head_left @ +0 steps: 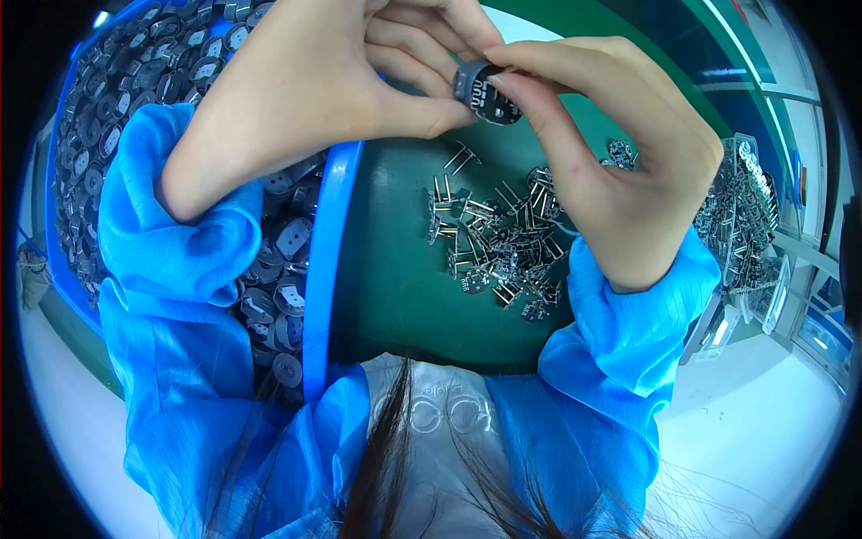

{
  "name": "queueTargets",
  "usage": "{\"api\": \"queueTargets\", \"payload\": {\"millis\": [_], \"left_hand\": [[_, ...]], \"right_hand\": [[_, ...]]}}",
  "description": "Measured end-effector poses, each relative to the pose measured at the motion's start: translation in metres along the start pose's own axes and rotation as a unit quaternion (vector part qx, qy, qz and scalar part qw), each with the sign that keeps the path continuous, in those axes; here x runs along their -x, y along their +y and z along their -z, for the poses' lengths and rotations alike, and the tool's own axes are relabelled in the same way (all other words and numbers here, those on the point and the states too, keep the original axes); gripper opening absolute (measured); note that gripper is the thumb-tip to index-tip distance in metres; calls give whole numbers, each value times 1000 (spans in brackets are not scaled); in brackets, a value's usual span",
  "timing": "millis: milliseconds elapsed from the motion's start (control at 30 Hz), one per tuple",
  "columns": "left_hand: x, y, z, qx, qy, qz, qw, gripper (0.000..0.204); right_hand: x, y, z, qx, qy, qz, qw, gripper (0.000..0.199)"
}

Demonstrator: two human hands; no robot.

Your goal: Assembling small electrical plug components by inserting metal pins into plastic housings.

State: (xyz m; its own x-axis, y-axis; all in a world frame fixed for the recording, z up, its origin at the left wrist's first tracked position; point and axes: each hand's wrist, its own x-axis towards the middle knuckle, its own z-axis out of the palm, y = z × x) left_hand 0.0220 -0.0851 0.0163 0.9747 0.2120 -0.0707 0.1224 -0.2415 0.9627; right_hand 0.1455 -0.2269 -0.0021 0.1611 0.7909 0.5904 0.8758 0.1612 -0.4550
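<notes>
In front of me, held up over the green mat [395,296], are a small dark grey round plastic housing [463,83] and a black round circuit board [496,101], touching each other. My left hand [332,85] is closed, pinching the housing from the left between thumb and fingers. From the right, the thumb and forefinger of my right hand [620,135] grip the circuit board at its edge. Whether the board sits fully inside the housing I cannot tell. Below the hands lies a loose pile of circuit boards with metal pins [503,238].
A large blue bin [334,234] at the left is heaped with grey round housings [117,99], many with a pale inner part. To the right, a clear plastic box [745,216] overflows with more pinned boards. White surfaces and a window-like frame lie beyond.
</notes>
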Motion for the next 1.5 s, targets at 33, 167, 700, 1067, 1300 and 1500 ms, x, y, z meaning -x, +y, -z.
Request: {"api": "queueTargets", "payload": {"millis": [33, 167, 700, 1067, 1300, 1500], "left_hand": [[0, 0, 0, 0, 0, 0, 1000, 30], [-2, -17, -1, -25, 2, -1, 1000, 29], [-2, -27, 7, 76, -3, -46, 996, 30], [-2, -24, 8, -11, 83, -56, 995, 29], [-5, 43, 7, -113, 181, -2, 977, 42], [32, -6, 57, -367, -62, 46, 927, 42]], "right_hand": [[0, 2, -1, 6, 12, 30, 999, 22], [0, 1, -3, 35, 29, 50, 998, 21], [11, 0, -19, -94, 49, -48, 993, 22], [4, 6, -21, -229, -21, -174, 958, 28], [-13, 64, -19, -198, 10, -214, 956, 22], [5, 181, -5, -160, 0, -352, 922, 21]]}}
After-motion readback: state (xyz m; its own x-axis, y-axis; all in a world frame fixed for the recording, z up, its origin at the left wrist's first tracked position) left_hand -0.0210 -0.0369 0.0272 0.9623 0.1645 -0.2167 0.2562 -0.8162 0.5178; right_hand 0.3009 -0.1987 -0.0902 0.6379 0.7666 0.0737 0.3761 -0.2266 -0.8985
